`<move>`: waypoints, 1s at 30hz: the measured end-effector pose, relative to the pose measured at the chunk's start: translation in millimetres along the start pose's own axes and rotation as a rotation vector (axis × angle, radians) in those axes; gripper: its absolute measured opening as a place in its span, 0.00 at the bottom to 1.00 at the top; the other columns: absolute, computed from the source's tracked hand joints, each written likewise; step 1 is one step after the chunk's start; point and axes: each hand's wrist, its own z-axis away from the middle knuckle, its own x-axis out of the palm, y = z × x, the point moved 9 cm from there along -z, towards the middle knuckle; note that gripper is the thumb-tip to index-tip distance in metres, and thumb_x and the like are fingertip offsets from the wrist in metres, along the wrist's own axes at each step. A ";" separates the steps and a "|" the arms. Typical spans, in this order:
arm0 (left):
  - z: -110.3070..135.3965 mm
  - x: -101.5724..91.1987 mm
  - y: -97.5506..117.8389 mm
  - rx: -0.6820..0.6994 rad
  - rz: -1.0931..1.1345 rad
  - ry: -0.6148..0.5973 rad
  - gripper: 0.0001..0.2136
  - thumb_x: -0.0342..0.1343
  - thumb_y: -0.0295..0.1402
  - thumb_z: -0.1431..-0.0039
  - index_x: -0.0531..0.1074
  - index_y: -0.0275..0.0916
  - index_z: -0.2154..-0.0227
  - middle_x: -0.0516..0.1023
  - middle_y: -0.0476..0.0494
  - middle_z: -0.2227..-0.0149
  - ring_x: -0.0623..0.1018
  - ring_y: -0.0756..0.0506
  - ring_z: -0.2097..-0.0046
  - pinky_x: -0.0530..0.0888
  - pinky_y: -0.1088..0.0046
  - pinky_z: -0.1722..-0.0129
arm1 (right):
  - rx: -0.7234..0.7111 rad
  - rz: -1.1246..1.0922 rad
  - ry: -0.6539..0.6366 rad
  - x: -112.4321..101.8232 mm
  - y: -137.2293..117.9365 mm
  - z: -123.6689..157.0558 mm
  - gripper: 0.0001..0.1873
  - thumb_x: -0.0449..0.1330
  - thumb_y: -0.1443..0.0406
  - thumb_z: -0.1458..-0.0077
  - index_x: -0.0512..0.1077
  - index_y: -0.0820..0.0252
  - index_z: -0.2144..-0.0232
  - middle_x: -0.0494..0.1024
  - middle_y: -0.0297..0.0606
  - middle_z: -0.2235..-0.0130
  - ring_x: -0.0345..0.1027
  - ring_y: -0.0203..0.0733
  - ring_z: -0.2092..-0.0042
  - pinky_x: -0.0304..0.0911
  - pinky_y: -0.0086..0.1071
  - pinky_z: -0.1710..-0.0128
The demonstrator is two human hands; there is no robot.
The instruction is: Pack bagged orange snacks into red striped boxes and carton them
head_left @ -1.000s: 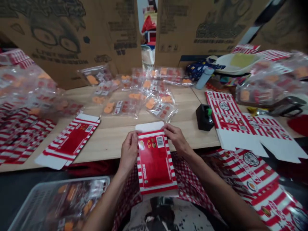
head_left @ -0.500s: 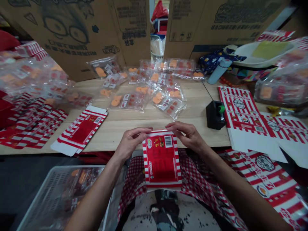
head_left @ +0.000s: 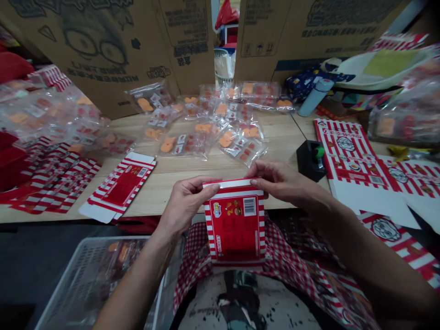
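Observation:
A red-and-white striped cardboard box (head_left: 235, 229) with a barcode is held upright above my lap, its printed face toward me. My left hand (head_left: 187, 199) pinches its upper left corner, thumb on the near face. At the upper right corner, the thumb and fingers of my right hand (head_left: 278, 181) grip the top edge, where a white flap strip shows. Whether anything is inside the box is hidden. Another striped box (head_left: 122, 185), flattened-looking with white flaps, lies on the table (head_left: 144, 201) to the left.
Clear packets with orange pieces (head_left: 185, 143) lie across the table's back. A black tape dispenser (head_left: 310, 160) and flat striped cartons (head_left: 347, 151) are at right, a blue bottle (head_left: 314, 97) behind. Striped cartons (head_left: 65, 178) pile at left. A white basket (head_left: 74, 261) stands lower left.
Both hands have raised the box's top edge slightly and tilted it, moving it a little right. My right thumb now presses on the near side of the top edge.

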 end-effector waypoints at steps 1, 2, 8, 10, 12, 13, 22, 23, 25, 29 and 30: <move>-0.1 1.4 0.0 -0.009 0.004 -0.015 0.14 0.73 0.38 0.52 0.84 0.38 0.62 0.86 0.43 0.65 0.81 0.49 0.68 0.77 0.75 0.64 | 0.011 0.007 -0.016 0.8 -0.9 -0.5 0.05 0.62 0.64 0.48 0.70 0.59 0.68 0.72 0.32 0.74 0.63 0.34 0.74 0.60 0.28 0.75; -0.1 2.7 -1.0 -0.024 0.005 -0.033 0.14 0.72 0.38 0.51 0.84 0.39 0.62 0.86 0.43 0.65 0.81 0.49 0.67 0.77 0.75 0.63 | 0.025 0.010 -0.041 2.6 -0.8 -1.0 0.04 0.61 0.65 0.48 0.69 0.59 0.69 0.72 0.31 0.75 0.63 0.34 0.75 0.59 0.28 0.76; 3.8 -5.2 -10.4 0.016 -0.158 -0.175 0.14 0.67 0.40 0.43 0.84 0.42 0.56 0.86 0.42 0.58 0.83 0.45 0.59 0.78 0.71 0.57 | -0.057 0.171 -0.094 8.2 -6.3 8.5 0.04 0.58 0.66 0.44 0.72 0.60 0.69 0.75 0.34 0.72 0.66 0.35 0.72 0.62 0.29 0.71; 7.2 -12.2 -9.6 0.102 -0.238 -0.216 0.13 0.64 0.41 0.40 0.83 0.43 0.55 0.85 0.41 0.54 0.83 0.44 0.56 0.78 0.71 0.56 | -0.109 0.263 -0.109 11.9 -8.0 17.5 0.07 0.57 0.66 0.41 0.74 0.60 0.63 0.79 0.37 0.65 0.70 0.37 0.67 0.64 0.30 0.66; 10.3 -17.0 -4.7 0.189 -0.310 -0.229 0.12 0.62 0.41 0.37 0.84 0.43 0.56 0.85 0.40 0.54 0.83 0.44 0.56 0.78 0.72 0.57 | -0.144 0.285 -0.100 15.6 -6.7 24.8 0.08 0.56 0.67 0.40 0.74 0.59 0.59 0.80 0.37 0.60 0.72 0.39 0.63 0.66 0.31 0.63; 11.1 -17.0 -1.0 0.221 -0.337 -0.226 0.12 0.61 0.41 0.37 0.84 0.43 0.57 0.85 0.40 0.54 0.83 0.44 0.56 0.78 0.71 0.57 | -0.166 0.275 -0.067 16.0 -6.5 26.9 0.08 0.57 0.67 0.40 0.74 0.59 0.59 0.80 0.37 0.60 0.73 0.39 0.62 0.66 0.32 0.62; 11.5 40.1 75.0 0.640 -0.640 -0.118 0.09 0.65 0.35 0.40 0.83 0.52 0.58 0.86 0.50 0.58 0.84 0.43 0.59 0.81 0.64 0.56 | -0.262 0.063 0.323 -18.4 -2.9 27.1 0.08 0.56 0.67 0.41 0.72 0.56 0.60 0.78 0.36 0.63 0.72 0.39 0.63 0.68 0.32 0.64; 11.3 36.7 85.9 0.731 -0.677 -0.018 0.09 0.65 0.34 0.40 0.83 0.53 0.58 0.86 0.53 0.57 0.84 0.42 0.58 0.81 0.62 0.54 | -0.206 0.039 0.429 -42.8 11.5 31.5 0.11 0.57 0.66 0.42 0.72 0.56 0.56 0.78 0.37 0.61 0.72 0.39 0.61 0.68 0.32 0.64; 11.6 29.2 102.3 0.913 -0.741 0.181 0.12 0.66 0.32 0.43 0.82 0.56 0.57 0.85 0.58 0.55 0.84 0.41 0.56 0.80 0.59 0.51 | -0.010 0.043 0.746 -104.9 52.9 55.0 0.16 0.60 0.66 0.45 0.71 0.57 0.53 0.78 0.39 0.58 0.73 0.41 0.60 0.68 0.30 0.66; 4.5 46.9 101.6 1.167 -0.824 0.165 0.16 0.67 0.28 0.44 0.81 0.54 0.54 0.85 0.56 0.54 0.84 0.44 0.58 0.80 0.64 0.54 | 0.362 -0.049 1.116 -189.2 139.6 107.2 0.13 0.62 0.66 0.47 0.70 0.61 0.58 0.77 0.40 0.63 0.73 0.39 0.70 0.60 0.26 0.78; 1.3 54.2 97.4 1.188 -0.840 0.115 0.16 0.66 0.27 0.43 0.80 0.53 0.54 0.85 0.55 0.54 0.84 0.45 0.58 0.79 0.66 0.54 | 0.403 -0.091 1.113 -197.4 155.1 109.7 0.11 0.62 0.65 0.46 0.70 0.61 0.60 0.76 0.39 0.67 0.72 0.38 0.73 0.57 0.26 0.81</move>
